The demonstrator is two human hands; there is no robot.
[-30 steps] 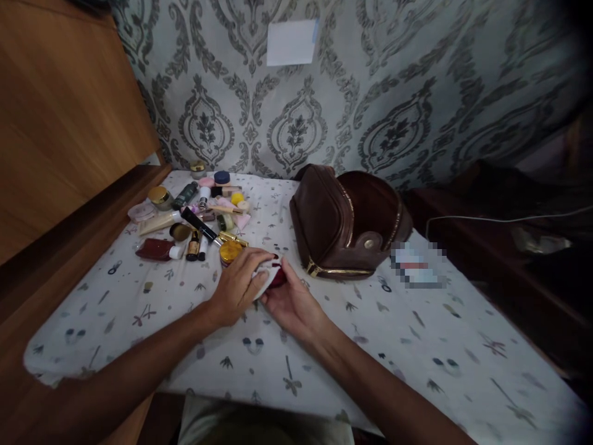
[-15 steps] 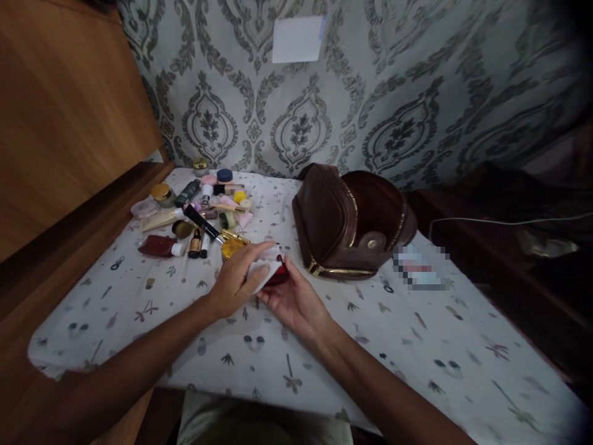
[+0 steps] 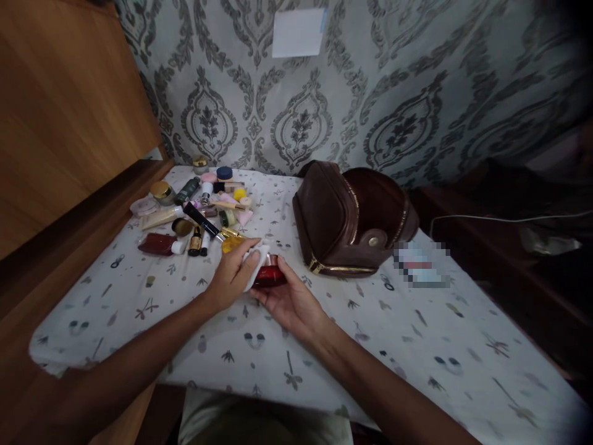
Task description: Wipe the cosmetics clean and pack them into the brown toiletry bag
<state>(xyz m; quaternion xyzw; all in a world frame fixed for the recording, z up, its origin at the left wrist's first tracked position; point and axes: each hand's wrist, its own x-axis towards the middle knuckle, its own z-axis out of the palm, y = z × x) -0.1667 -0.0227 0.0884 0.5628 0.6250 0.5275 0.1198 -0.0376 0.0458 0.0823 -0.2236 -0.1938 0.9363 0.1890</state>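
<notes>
My right hand (image 3: pixel 296 303) is closed around a dark red cosmetic jar (image 3: pixel 269 275) with a shiny band near its top, holding it above the table. Against the jar's left side my left hand (image 3: pixel 234 275) presses a folded white wipe (image 3: pixel 257 258), its fingers closed on it. Just behind the left hand lies a yellow-gold jar (image 3: pixel 229 245), partly covered by the fingers. A black-handled makeup brush (image 3: pixel 202 220) points toward that jar.
Cosmetics crowd the table's left side, among them a dark red bottle (image 3: pixel 160 244), a gold-lidded jar (image 3: pixel 162 192) and a blue-lidded jar (image 3: pixel 225 173). A brown leather bag (image 3: pixel 328 216) stands unzipped on the right, beside a blurred packet (image 3: pixel 421 266). Patterned curtain behind.
The white wipe has slid left and off the jar's top, exposing more of its red side. Both hands remain close together in nearly the same place.
</notes>
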